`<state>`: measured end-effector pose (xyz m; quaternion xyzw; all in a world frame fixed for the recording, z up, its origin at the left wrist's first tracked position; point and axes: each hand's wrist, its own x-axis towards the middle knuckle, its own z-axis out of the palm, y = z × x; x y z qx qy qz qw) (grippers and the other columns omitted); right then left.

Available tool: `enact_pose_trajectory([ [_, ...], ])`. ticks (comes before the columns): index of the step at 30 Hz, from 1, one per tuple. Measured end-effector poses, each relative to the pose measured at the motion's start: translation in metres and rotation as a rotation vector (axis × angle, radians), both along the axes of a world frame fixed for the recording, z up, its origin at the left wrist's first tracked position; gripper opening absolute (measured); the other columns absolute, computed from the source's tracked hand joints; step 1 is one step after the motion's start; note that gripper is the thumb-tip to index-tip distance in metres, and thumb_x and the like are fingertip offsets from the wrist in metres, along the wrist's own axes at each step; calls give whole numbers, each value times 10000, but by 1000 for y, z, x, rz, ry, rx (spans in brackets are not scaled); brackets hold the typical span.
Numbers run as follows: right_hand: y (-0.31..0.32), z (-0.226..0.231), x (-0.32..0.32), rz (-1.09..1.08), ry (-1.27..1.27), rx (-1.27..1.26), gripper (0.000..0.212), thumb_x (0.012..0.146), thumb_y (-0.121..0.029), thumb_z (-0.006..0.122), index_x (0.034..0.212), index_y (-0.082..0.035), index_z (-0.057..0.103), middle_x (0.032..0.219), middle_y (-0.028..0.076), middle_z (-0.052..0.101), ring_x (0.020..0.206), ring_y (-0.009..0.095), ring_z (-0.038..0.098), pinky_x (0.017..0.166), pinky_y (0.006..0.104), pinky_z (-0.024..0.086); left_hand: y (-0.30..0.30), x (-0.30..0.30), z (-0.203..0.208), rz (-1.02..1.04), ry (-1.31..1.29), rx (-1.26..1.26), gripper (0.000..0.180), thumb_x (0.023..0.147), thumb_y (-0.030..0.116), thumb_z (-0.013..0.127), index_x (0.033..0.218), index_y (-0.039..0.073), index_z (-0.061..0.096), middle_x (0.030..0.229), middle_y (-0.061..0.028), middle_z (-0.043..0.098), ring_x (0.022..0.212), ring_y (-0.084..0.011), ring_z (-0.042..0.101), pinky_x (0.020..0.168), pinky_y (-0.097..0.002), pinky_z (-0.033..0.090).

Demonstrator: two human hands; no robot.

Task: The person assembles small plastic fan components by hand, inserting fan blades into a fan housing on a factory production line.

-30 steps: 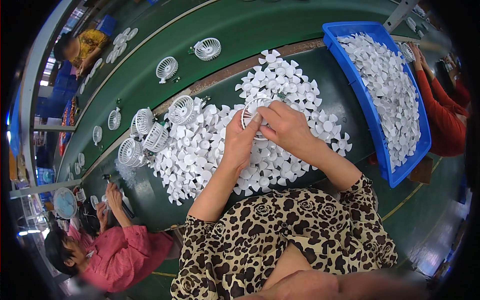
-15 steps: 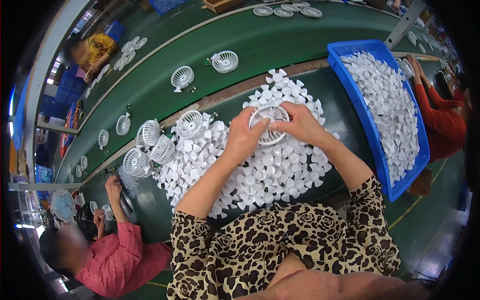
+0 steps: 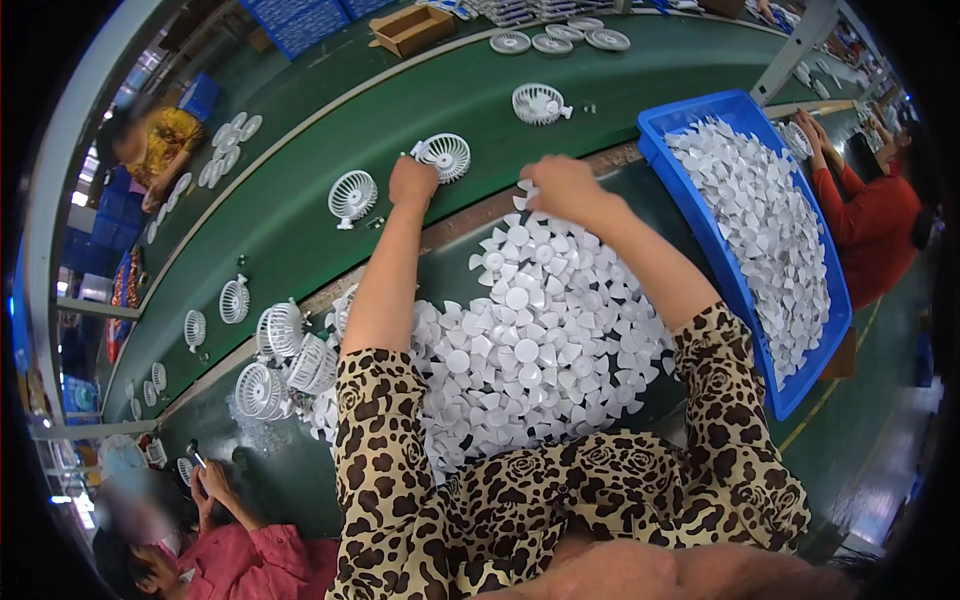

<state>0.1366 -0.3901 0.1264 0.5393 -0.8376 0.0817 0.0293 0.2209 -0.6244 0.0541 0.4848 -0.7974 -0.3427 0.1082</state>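
Note:
My left hand reaches over the green belt with its fingers closed on the handle end of a white fan housing, a round slatted cage. At the far tip of a heap of white fan blades, my right hand pinches a single white fan blade. Its fingertips are partly hidden behind the hand. Two more fan housings lie on the belt nearby: one fan housing to the left, another fan housing to the right.
A blue bin full of white fan blades stands on the right. Several stacked fan housings sit left of the heap. Co-workers sit at left, far left and right. Flat round white parts and a cardboard box lie beyond the belt.
My hands have parted and let go of the round fan housing they held over the heap. The left reached forward to the belt; the right moved to the heap's far tip. A third housing shows on the belt.

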Motion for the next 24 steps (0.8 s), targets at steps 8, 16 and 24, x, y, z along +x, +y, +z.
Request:
enact_pose_trajectory([
  [8,8,-27,-8,-186,-38,65,256,688,-186,651,893,-32,648,884,187,622,845,327,624,727,436,508,40,22,32,67,696,756,247,871,188,594,961,-42,590,850,-120,644,730,-220,649,530,-371,536],
  [16,40,26,54,-125,-268,-707,315,730,-178,676,1021,-84,598,889,100,595,734,263,613,638,357,498,111,117,70,60,910,1076,356,974,261,429,1182,-24,479,1096,-176,598,942,-300,632,780,-464,562],
  [24,56,45,117,265,46,-496,244,699,-175,682,898,-69,588,813,82,525,781,260,580,591,374,498,171,141,87,-148,972,954,395,961,393,452,1054,26,562,935,-50,618,792,-126,611,647,-270,524],
])
